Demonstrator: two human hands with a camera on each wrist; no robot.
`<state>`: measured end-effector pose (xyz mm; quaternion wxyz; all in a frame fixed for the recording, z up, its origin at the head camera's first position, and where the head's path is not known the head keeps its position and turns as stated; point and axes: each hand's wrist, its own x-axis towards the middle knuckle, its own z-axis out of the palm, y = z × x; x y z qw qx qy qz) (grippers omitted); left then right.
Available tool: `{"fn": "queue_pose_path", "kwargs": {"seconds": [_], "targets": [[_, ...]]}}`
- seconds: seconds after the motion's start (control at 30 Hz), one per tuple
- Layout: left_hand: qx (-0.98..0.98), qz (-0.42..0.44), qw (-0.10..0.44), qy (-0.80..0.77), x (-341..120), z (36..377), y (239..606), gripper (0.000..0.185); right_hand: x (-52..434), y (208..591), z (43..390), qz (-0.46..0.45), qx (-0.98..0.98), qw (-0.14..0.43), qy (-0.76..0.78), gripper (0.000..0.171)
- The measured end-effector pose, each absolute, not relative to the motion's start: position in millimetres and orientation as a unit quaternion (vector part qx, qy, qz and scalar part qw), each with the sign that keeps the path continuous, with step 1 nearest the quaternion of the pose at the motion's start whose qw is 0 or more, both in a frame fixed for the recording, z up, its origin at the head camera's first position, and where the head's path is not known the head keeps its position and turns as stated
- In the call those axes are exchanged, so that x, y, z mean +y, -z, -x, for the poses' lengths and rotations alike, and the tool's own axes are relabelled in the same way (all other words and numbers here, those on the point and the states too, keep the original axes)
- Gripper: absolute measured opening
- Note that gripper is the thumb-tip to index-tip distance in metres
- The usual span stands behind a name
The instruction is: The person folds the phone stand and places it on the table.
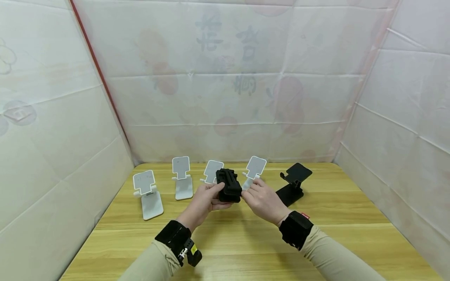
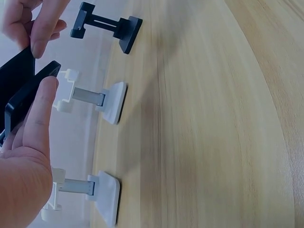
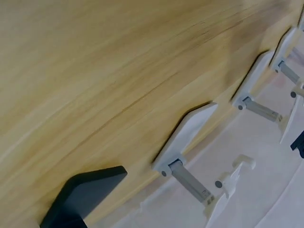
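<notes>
A folded black phone stand [image 1: 229, 186] is held above the middle of the wooden table [image 1: 246, 242] by both hands. My left hand [image 1: 215, 194] grips its left side, thumb on top. From the other side my right hand [image 1: 249, 190] pinches its right edge. In the left wrist view the left thumb [image 2: 40, 118] lies along the stand's lower plate [image 2: 28, 92], and the right hand's fingers [image 2: 35, 28] pinch the upper plate. The right wrist view does not show the right hand.
Several white phone stands stand unfolded in a row at the back: [image 1: 148, 193], [image 1: 183, 178], [image 1: 213, 171], [image 1: 254, 170]. An unfolded black stand [image 1: 293, 184] is at the back right. White sheet walls [image 1: 52, 136] close in three sides.
</notes>
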<state>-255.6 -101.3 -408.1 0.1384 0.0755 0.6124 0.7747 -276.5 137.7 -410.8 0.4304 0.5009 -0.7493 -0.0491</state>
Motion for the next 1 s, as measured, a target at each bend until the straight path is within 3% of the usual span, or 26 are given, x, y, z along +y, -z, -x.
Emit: {"fn": "queue_pose_path", "kwargs": {"seconds": [0.07,0.2,0.4,0.67,1.0], "targets": [[0.612,-0.072,0.140,-0.775,-101.7,255.5,408.3,0.049,138.4,411.0,276.6,-0.502,-0.758,0.417,0.013,0.008],[0.615,-0.065,0.140,-0.774,-101.9,256.7,410.1,0.048,139.6,412.1,276.6,-0.495,-0.781,0.371,-0.083,0.021],[0.615,-0.074,0.141,-0.772,-100.8,256.7,410.5,0.048,137.0,408.9,273.5,-0.422,-0.836,0.280,-0.213,0.007],[0.613,-0.087,0.147,-0.772,-100.4,255.3,409.2,0.046,130.9,400.7,271.5,-0.300,-0.875,0.154,-0.349,0.019],[0.607,-0.110,0.161,-0.770,-98.2,254.8,408.6,0.042,127.2,396.8,271.0,-0.205,-0.891,0.026,-0.404,0.018]]}}
